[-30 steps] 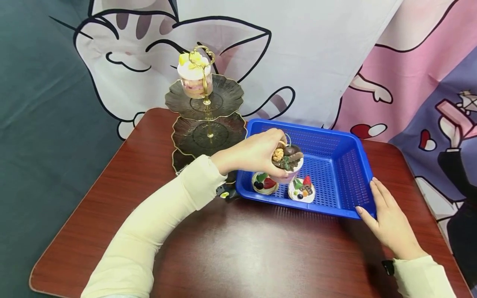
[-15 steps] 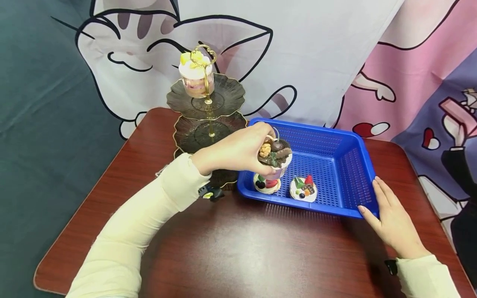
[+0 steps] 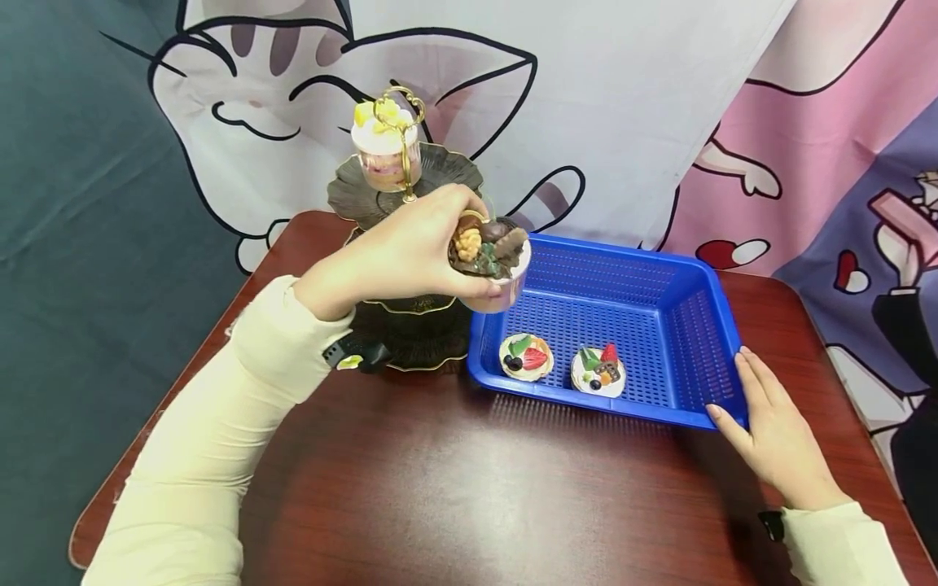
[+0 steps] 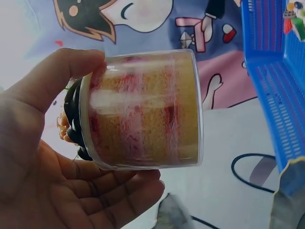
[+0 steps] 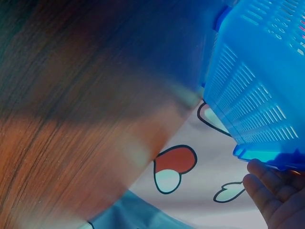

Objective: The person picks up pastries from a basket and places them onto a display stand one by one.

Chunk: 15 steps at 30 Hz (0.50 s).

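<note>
My left hand (image 3: 410,252) grips a clear cup of layered cake (image 3: 493,285) topped with chocolate, a walnut and cream, raised beside the middle level of the tiered stand (image 3: 432,346). In the left wrist view, thumb and fingers pinch the cake cup (image 4: 143,109) from opposite sides near its topped end, and pink and yellow layers show through the wall. At the right end of the blue plastic basket (image 3: 608,411), my right hand (image 3: 780,435) rests with extended fingers against the rim. Another cake cup (image 3: 383,150), with yellow fruit on top, stands on the stand's upper plate.
Inside the basket, near its front left, lie two small fruit-topped tarts: one tart (image 3: 526,358) at the left, another tart (image 3: 598,374) to its right. The brown wooden table (image 3: 469,488) bears basket and stand. A cartoon-printed cloth (image 3: 623,98) hangs behind.
My left hand has carried the chocolate-topped cake cup left and up, out from over the basket toward the stand. The left tart now shows fully. My right hand stays at the basket rim.
</note>
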Tool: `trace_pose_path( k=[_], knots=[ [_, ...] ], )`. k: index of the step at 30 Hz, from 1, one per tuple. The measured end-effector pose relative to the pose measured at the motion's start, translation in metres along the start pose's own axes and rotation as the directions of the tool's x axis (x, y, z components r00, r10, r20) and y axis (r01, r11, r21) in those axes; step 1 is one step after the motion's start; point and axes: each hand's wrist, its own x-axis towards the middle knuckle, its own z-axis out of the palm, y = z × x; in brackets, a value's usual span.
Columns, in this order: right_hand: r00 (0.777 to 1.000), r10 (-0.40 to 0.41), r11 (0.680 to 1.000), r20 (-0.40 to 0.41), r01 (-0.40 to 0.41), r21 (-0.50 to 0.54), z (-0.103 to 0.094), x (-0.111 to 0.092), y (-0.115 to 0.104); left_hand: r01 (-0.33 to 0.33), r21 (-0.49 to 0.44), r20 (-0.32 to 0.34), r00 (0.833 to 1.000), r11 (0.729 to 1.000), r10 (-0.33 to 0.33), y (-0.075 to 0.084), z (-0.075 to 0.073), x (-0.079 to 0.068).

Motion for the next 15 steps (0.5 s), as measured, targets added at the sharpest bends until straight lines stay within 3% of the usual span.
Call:
trace_pose_path(
  k=[7,15],
  knots=[
    [0.999,-0.035,0.999,-0.024,0.035,0.013,0.0,0.001,0.0,0.062,0.035,-0.067,0.996,0.997,-0.06,-0.002,-0.018,-0.004],
    [0.999,-0.032,0.999,-0.022,0.032,0.007,0.0,0.001,0.002,0.163,0.026,-0.14,0.977,0.986,-0.158,-0.006,-0.041,-0.011]
  ],
)
